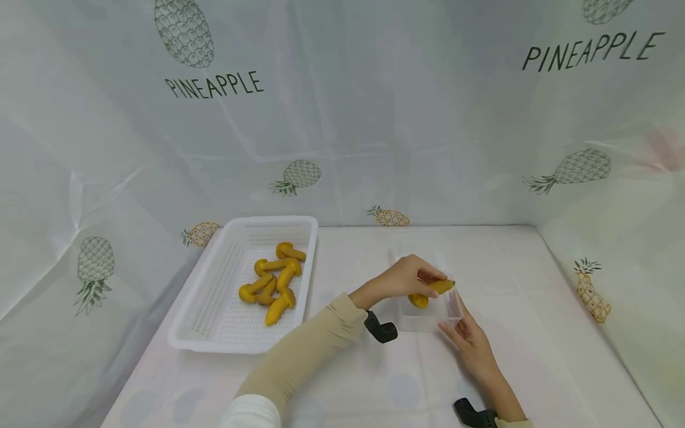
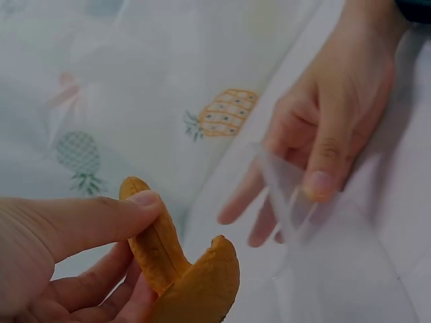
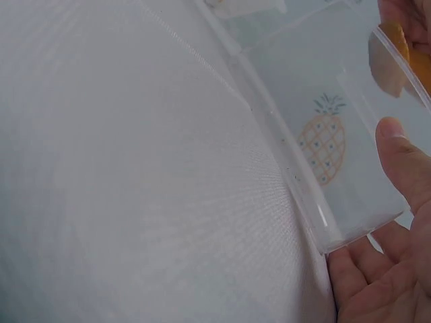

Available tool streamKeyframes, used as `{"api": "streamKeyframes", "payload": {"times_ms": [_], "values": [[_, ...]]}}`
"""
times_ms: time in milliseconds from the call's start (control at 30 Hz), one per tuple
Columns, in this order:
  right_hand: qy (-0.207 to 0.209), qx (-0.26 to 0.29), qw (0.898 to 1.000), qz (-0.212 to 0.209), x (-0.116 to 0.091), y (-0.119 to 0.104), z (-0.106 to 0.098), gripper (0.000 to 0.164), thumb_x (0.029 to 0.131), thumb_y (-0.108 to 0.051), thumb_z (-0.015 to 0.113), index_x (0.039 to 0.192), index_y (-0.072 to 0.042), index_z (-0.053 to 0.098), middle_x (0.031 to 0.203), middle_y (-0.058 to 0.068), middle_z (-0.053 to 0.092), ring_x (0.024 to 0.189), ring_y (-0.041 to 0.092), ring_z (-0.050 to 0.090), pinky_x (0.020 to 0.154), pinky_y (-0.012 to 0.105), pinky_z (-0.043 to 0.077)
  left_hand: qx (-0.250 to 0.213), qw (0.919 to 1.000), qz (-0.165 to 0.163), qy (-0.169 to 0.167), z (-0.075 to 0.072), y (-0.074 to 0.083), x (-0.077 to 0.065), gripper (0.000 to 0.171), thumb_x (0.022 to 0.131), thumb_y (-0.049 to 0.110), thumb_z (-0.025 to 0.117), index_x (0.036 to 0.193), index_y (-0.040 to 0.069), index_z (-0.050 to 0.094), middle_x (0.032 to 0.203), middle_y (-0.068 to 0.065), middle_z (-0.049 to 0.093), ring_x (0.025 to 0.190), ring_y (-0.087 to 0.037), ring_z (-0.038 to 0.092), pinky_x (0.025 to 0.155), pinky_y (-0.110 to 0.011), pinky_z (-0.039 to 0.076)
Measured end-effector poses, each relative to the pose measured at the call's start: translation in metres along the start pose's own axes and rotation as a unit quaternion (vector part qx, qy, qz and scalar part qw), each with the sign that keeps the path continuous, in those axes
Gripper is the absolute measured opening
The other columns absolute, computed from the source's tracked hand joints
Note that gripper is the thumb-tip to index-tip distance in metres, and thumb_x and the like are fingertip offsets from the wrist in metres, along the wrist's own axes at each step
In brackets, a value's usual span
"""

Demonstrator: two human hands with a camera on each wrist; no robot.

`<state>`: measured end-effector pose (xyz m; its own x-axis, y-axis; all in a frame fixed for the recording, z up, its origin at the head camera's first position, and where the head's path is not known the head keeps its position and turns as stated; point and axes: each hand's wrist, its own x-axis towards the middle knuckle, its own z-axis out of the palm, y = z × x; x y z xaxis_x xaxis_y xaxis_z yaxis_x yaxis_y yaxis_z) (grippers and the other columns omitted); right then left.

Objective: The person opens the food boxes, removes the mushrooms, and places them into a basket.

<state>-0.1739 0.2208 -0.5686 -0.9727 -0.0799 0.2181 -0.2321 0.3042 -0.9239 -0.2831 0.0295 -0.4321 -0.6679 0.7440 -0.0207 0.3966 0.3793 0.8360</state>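
Note:
My left hand point(image 1: 409, 276) pinches a yellow-brown mushroom point(image 2: 165, 252) between thumb and fingers, above a clear plastic box point(image 1: 417, 324). In the left wrist view the mushroom's stem is under the thumb, and its cap hangs lower right. The right hand point(image 1: 471, 345) holds the box by its near right side, thumb and fingers on either side of the plastic, as the right wrist view also shows. Through the box wall in that view, part of the mushroom point(image 3: 389, 67) is visible near the left hand's fingertips.
A white perforated basket point(image 1: 209, 297) stands on the left of the table, with several more yellow-brown mushrooms point(image 1: 280, 306) piled toward its right side. A pale cloth point(image 1: 353, 392) covers the table. Pineapple-printed sheeting point(image 1: 364, 119) hangs behind and at both sides.

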Motion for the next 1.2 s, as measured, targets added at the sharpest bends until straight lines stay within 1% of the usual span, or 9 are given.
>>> {"api": "streamKeyframes", "payload": {"times_ms": [200,300,467,567,633,800,900,1033,1200], "values": [[0.009,-0.022,1.000,0.013,-0.002,0.002,-0.001,0.079,0.099,-0.016,0.065,0.161,-0.017,0.016,0.160,0.022,0.020,0.139,0.043,0.029,0.097,0.004,0.032,-0.066,0.9974,0.020,0.021,-0.024,0.004,-0.014,0.042,0.086,0.006,0.078,0.127,0.003,0.068,0.123,-0.004,0.069,0.104,-0.004,0.063,0.086,-0.018,0.053],[0.010,-0.022,1.000,0.012,-0.003,0.002,-0.002,0.079,0.099,-0.015,0.065,0.161,-0.017,0.017,0.160,0.022,0.021,0.140,0.037,0.030,0.097,0.004,0.032,-0.081,0.9956,0.032,0.035,-0.036,0.006,-0.022,0.042,0.087,0.005,0.078,0.128,0.003,0.068,0.124,-0.007,0.068,0.104,-0.007,0.064,0.086,-0.021,0.054],[0.010,-0.019,1.000,-0.002,-0.003,0.002,-0.002,0.079,0.099,-0.012,0.064,0.161,-0.016,0.016,0.160,0.022,0.020,0.141,0.014,0.027,0.099,0.004,0.030,-0.095,0.9924,0.046,0.064,-0.059,0.007,-0.040,0.042,0.086,0.003,0.078,0.127,0.001,0.068,0.126,-0.010,0.067,0.105,-0.011,0.066,0.087,-0.026,0.055],[0.009,-0.020,1.000,-0.014,-0.003,0.003,-0.001,0.079,0.099,-0.010,0.064,0.161,-0.014,0.015,0.160,0.024,0.020,0.140,0.006,0.026,0.100,0.004,0.030,-0.110,0.9899,0.047,0.077,-0.074,0.004,-0.053,0.043,0.087,0.002,0.077,0.128,-0.001,0.066,0.128,-0.012,0.066,0.107,-0.014,0.065,0.089,-0.029,0.055],[0.009,-0.018,1.000,-0.018,-0.003,0.004,-0.001,0.079,0.099,-0.009,0.064,0.161,-0.013,0.015,0.160,0.024,0.020,0.141,0.009,0.026,0.100,0.004,0.030,-0.108,0.9895,0.041,0.087,-0.085,0.003,-0.064,0.043,0.087,0.003,0.076,0.129,-0.001,0.066,0.129,-0.011,0.065,0.108,-0.015,0.065,0.088,-0.030,0.056],[0.008,-0.013,1.000,-0.016,-0.002,0.004,0.001,0.079,0.099,-0.009,0.064,0.161,-0.014,0.015,0.159,0.025,0.020,0.141,0.034,0.027,0.099,0.005,0.030,-0.076,0.9896,0.022,0.120,-0.114,0.000,-0.094,0.045,0.089,0.004,0.075,0.132,0.000,0.063,0.129,-0.012,0.065,0.113,-0.020,0.064,0.089,-0.031,0.056],[0.008,-0.014,1.000,-0.014,-0.002,0.004,0.001,0.079,0.099,-0.009,0.064,0.161,-0.014,0.016,0.159,0.025,0.020,0.141,0.038,0.026,0.099,0.005,0.031,-0.070,0.9870,0.008,0.144,-0.131,-0.005,-0.114,0.045,0.090,0.003,0.074,0.133,0.000,0.063,0.130,-0.013,0.064,0.115,-0.024,0.062,0.090,-0.032,0.055],[0.006,-0.009,1.000,-0.014,0.000,0.004,0.002,0.078,0.099,-0.009,0.063,0.161,-0.015,0.016,0.160,0.024,0.019,0.142,0.032,0.026,0.100,0.005,0.030,-0.070,0.9816,-0.024,0.176,-0.151,-0.013,-0.142,0.043,0.091,0.004,0.073,0.132,0.002,0.064,0.131,-0.013,0.063,0.118,-0.026,0.061,0.089,-0.034,0.056],[0.007,-0.005,1.000,-0.016,0.001,0.005,0.002,0.078,0.099,-0.009,0.063,0.161,-0.016,0.016,0.160,0.024,0.019,0.142,0.012,0.027,0.100,0.005,0.030,-0.038,0.9789,-0.052,0.194,-0.168,-0.029,-0.173,0.044,0.091,0.006,0.073,0.133,0.002,0.063,0.134,-0.013,0.061,0.120,-0.028,0.059,0.092,-0.032,0.054]]}}
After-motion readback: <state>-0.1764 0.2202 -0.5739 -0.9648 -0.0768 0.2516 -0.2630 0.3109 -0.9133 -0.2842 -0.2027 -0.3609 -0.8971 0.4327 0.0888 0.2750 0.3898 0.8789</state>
